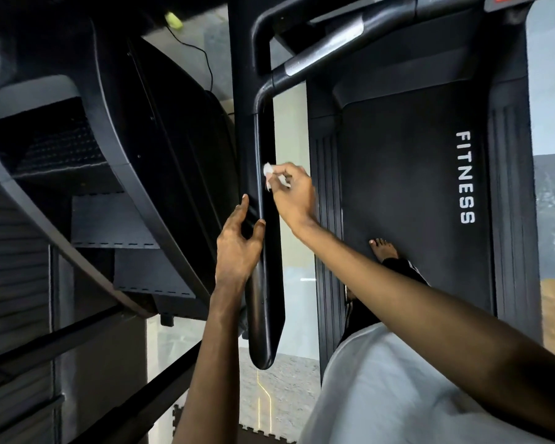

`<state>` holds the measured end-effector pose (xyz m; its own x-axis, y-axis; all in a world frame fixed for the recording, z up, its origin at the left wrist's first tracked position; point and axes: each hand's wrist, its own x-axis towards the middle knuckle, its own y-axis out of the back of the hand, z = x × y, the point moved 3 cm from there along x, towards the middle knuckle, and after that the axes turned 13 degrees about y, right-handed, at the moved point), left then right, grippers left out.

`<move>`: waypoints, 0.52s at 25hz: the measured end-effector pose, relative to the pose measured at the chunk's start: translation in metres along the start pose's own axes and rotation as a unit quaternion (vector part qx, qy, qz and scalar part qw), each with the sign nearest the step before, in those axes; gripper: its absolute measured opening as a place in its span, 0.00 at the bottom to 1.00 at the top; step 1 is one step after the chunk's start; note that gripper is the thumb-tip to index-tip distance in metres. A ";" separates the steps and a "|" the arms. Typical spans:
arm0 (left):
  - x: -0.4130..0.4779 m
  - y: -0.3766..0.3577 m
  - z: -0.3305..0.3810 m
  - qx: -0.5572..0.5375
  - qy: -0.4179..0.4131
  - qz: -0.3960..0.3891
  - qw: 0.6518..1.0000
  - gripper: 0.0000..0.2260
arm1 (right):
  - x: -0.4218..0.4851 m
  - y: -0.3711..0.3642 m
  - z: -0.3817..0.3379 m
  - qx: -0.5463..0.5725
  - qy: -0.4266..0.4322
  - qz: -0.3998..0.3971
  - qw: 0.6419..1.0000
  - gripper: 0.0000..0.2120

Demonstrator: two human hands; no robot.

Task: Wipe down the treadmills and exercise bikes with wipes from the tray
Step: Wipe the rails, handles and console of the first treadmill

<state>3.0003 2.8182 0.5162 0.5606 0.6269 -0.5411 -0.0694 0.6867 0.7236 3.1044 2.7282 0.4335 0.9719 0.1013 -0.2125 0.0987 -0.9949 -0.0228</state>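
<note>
A black treadmill with a belt point(410, 187) marked FITNESS fills the right half of the view. Its long black left handrail point(266, 283) runs down the middle. My right hand point(293, 195) pinches a small crumpled white wipe point(267, 170) and presses it against the inner side of the rail. My left hand point(237, 241) wraps loosely around the same rail just below, thumb on the inside and fingers on the outer side. The tray of wipes is out of sight.
A second black machine point(135, 174) with a curved shroud and steps stands close on the left. My bare foot point(383, 248) is on the belt. A black cable point(202, 64) and a yellow-green object point(173, 20) lie on the floor beyond. Foam floor tiles point(253, 435) show below.
</note>
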 end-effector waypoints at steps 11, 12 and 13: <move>0.039 -0.002 0.048 0.002 -0.037 0.036 0.999 0.28 | 0.076 -0.005 -0.026 -0.040 0.049 0.003 0.998 0.04; 0.042 -0.002 0.050 -0.001 -0.034 0.036 0.999 0.28 | 0.090 -0.007 -0.029 -0.053 0.041 0.007 0.998 0.04; 0.044 -0.002 0.050 -0.003 -0.030 0.038 0.999 0.28 | 0.098 -0.008 -0.032 -0.060 0.039 0.008 0.997 0.04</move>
<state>3.0668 2.8258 0.5123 0.6022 0.6536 -0.4586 -0.1186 0.6412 0.7582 3.2053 2.7461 0.4438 0.9867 0.0895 -0.1360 0.1033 -0.9898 0.0977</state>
